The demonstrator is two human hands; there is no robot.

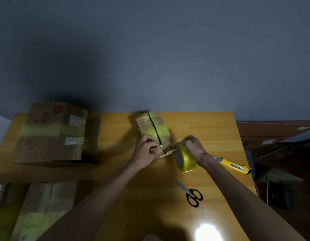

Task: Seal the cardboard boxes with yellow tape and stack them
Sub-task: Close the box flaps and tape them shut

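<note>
A yellow-orange wooden table (pixel 203 129) fills the lower half of the view, set against a grey wall. On its far left stands a large cardboard box (pixel 51 133), shut, with a wide band of yellow tape across its middle and red print on top. Below the table's near-left edge lie more taped boxes (pixel 43 206), blurred and partly cut off by the frame. Near the middle of the table's far edge sits the small cardboard box (pixel 153 126), already wrapped in much yellow tape, with a dark seam running lengthwise down its top. Both hands meet at its near end. The left hand (pixel 145 150) has its fingers curled over the near-left corner of this box and grips it there; what lies under the fingertips is too blurred to tell. The right hand (pixel 194 146) is just right of the box's near corner, its fingers bent around the top of the yellow tape roll (pixel 184 159), which stands on edge on the table with its core facing the left hand. A short shiny strip runs from the roll to the box's near end, between the two hands. A yellow utility knife (pixel 235 166) lies just right of the right wrist. Black-handled scissors (pixel 190 193) lie closed nearer the person, between the forearms.
</note>
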